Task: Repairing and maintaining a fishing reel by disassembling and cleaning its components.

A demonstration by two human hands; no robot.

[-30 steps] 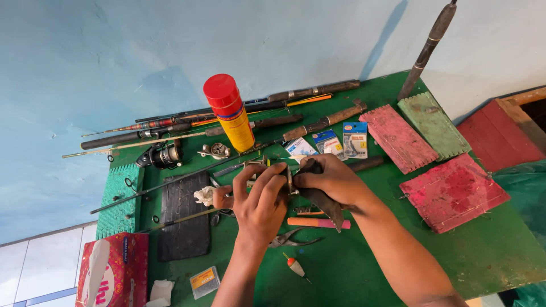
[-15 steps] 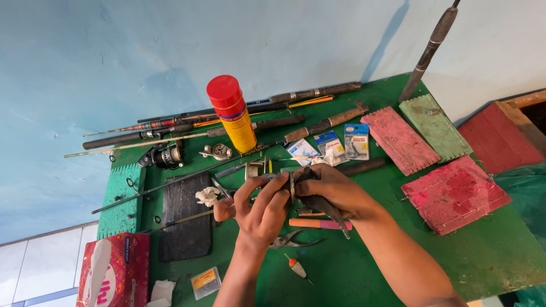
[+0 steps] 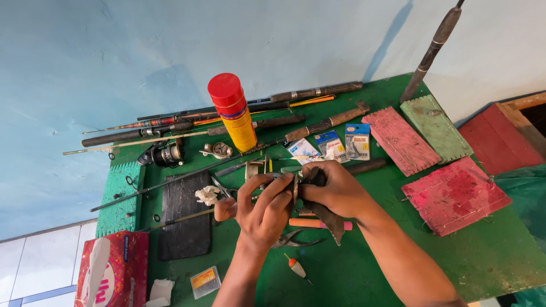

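Your two hands meet over the middle of the green surface (image 3: pixel 364 273), and the work is fine assembly on a fishing rod handle. Your right hand (image 3: pixel 335 190) is closed around the dark rod handle (image 3: pixel 330 219), whose tapered butt hangs down toward you past the wrist. Your left hand (image 3: pixel 264 207) pinches a small metal part (image 3: pixel 294 185) at the top of that handle with thumb and fingertips curled in; how the part seats against the handle is hidden by your fingers, so I cannot tell whether it is threaded on or only held against it.

By my reading you are at the fitting stage: the piece is being lined up on the handle, not yet let go. The next move calls for a steady right-hand grip while the left fingers do small turns or presses, keeping the part square to the handle.

Just under your hands lie pliers (image 3: pixel 293 239) and a pink stick (image 3: pixel 318 224); a red-and-white float (image 3: pixel 296 266) lies nearer you. Behind stand a yellow spray can with a red cap (image 3: pixel 234 113), a spinning reel (image 3: pixel 165 153), packets of hooks (image 3: pixel 333 145) and several rods (image 3: pixel 227 108) along the wall. Keep your elbows in so the can stays upright.
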